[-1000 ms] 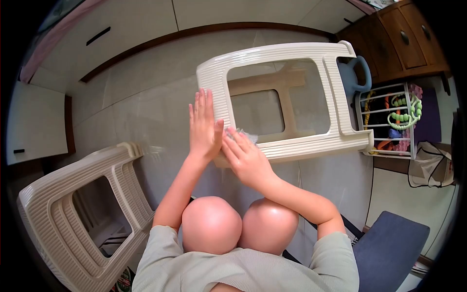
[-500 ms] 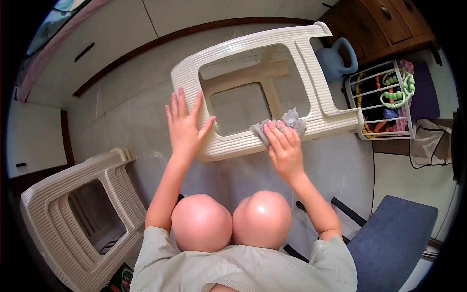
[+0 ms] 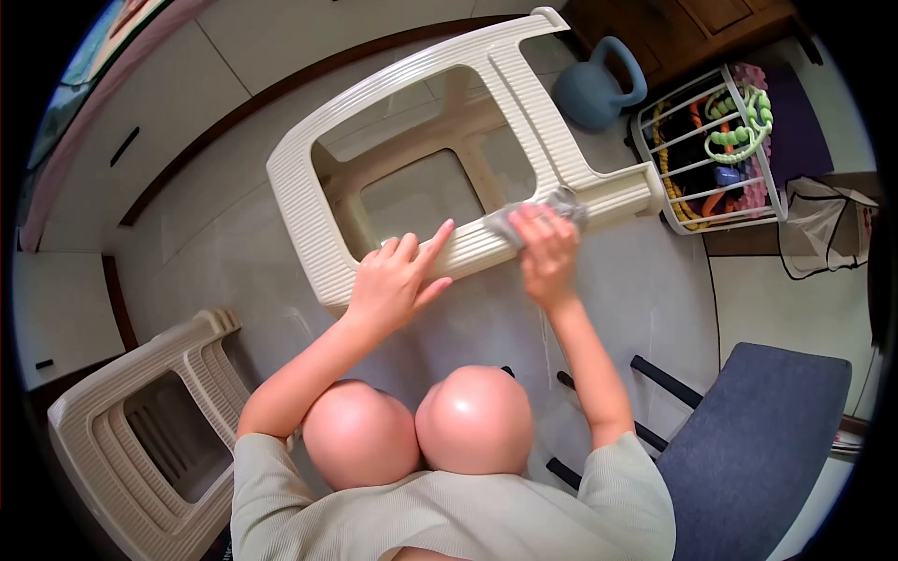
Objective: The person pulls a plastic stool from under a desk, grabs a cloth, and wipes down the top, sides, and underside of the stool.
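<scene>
A large off-white ribbed plastic frame (image 3: 297, 201) with a square opening lies tilted on the floor in front of my knees. My left hand (image 3: 385, 285) rests on its near rail, index finger and thumb stretched apart, the other fingers bent over the inner edge. My right hand (image 3: 546, 251) presses a crumpled grey cloth (image 3: 567, 201) onto the same rail, farther right. Hand and cloth are slightly blurred. Part of the cloth is hidden under my fingers.
A similar plastic frame (image 3: 79, 421) stands at lower left. Upper right hold a blue kettlebell (image 3: 587, 96) and a white wire basket (image 3: 687, 224) of colourful exercise gear. A dark blue padded seat (image 3: 758, 449) is at lower right. White cabinets (image 3: 168, 112) line the upper left.
My left hand has moved from the frame's left corner along the near rail, toward the cloth. My right hand has shifted the cloth slightly along the rail. The whole view has shifted.
</scene>
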`<state>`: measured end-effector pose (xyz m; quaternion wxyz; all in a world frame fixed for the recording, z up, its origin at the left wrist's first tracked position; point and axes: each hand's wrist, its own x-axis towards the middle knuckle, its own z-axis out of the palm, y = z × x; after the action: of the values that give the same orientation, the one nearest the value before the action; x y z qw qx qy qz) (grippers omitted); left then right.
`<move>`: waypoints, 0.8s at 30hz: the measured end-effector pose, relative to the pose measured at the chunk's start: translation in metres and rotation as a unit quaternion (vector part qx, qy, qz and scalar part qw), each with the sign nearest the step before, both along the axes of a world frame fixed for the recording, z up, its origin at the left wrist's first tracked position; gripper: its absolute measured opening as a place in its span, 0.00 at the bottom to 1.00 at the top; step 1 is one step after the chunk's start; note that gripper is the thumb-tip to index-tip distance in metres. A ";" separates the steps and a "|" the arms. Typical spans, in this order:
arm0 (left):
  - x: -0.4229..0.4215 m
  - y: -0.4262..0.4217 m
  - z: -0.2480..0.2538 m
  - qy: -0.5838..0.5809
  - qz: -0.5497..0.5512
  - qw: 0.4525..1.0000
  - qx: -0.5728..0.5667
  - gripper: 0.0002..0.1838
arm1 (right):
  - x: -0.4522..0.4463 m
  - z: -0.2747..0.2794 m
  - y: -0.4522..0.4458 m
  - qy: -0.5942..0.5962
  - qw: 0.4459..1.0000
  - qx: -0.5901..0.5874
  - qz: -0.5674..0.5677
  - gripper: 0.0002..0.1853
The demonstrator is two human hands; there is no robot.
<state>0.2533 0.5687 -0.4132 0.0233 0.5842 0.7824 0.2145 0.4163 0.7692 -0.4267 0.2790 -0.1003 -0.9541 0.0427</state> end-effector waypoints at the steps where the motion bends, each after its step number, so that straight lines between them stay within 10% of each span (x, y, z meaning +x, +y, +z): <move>1: 0.000 0.001 0.001 0.020 -0.003 1.000 0.002 0.42 | 0.005 0.000 0.014 0.021 1.000 0.000 -0.022 0.23; 7: 0.006 0.007 0.004 0.022 0.017 1.000 0.002 0.46 | 0.001 -0.007 0.015 0.127 0.983 -0.048 -0.121 0.21; 16: 0.040 0.089 0.017 0.061 -0.007 0.996 0.064 0.54 | 0.004 -0.020 0.008 0.091 0.993 -0.016 0.077 0.21; 24: 0.047 0.098 0.015 0.075 -0.012 0.997 0.021 0.46 | 0.033 -0.002 0.106 0.209 0.969 -0.076 -0.107 0.21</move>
<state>0.3003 0.6669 -0.3978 -0.0453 0.6081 0.7705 0.1860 0.4497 0.8752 -0.4290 0.4672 -0.2111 -0.8522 0.1047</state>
